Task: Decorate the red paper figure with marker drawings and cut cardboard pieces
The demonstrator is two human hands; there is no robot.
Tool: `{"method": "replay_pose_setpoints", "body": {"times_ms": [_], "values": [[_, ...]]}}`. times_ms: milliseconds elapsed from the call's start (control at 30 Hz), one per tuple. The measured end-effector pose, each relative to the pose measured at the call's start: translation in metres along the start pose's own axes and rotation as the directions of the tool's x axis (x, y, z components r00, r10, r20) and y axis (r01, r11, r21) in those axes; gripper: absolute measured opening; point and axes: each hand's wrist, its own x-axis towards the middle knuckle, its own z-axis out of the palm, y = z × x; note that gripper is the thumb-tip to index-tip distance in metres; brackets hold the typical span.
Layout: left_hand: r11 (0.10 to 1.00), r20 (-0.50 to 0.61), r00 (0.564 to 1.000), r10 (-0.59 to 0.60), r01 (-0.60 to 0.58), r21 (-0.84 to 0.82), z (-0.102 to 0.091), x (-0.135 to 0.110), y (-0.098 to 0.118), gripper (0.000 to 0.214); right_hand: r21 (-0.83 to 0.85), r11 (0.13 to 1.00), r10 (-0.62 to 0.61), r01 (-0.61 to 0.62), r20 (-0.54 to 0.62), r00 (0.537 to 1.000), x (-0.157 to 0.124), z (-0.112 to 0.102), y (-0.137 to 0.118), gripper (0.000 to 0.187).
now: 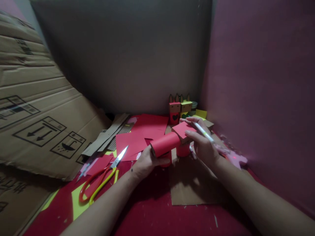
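Red paper figure, held above the red work surface, appears light, stiff but crushable, best gripped gently round its tube, where left hand is wrapped, while right hand, clasped on a white pen, touches its boxy end.

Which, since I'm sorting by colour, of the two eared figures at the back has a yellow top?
The right eared figure; its left neighbour has a red top.

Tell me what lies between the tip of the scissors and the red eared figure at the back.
Red paper sheets lie between the scissors and the red eared figure, as the head view shows.
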Motion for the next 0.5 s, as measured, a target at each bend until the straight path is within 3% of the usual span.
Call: {"method": "replay_pose_setpoints", "body": {"times_ms": [100, 267, 500], "values": [[1.0, -0.026, 1.0, 0.004, -0.004, 0.016, 0.005, -0.002, 0.001, 0.041, -0.057, 0.994, -0.098, 0.097, -0.024, 0.995, 0.001, -0.001, -0.002, 0.031], [0.998, -0.007, 1.0, -0.02, 0.021, 0.056, 0.018, -0.01, 0.005, 0.037, -0.044, 0.997, -0.073, 0.071, -0.04, 0.997, 0.004, -0.001, -0.006, 0.029], [0.99, 0.255, 0.963, -0.082, 0.049, 0.133, 0.023, -0.018, 0.01, 0.038, -0.093, 0.994, -0.072, 0.06, -0.131, 0.989, 0.006, 0.001, -0.01, 0.033]]}}
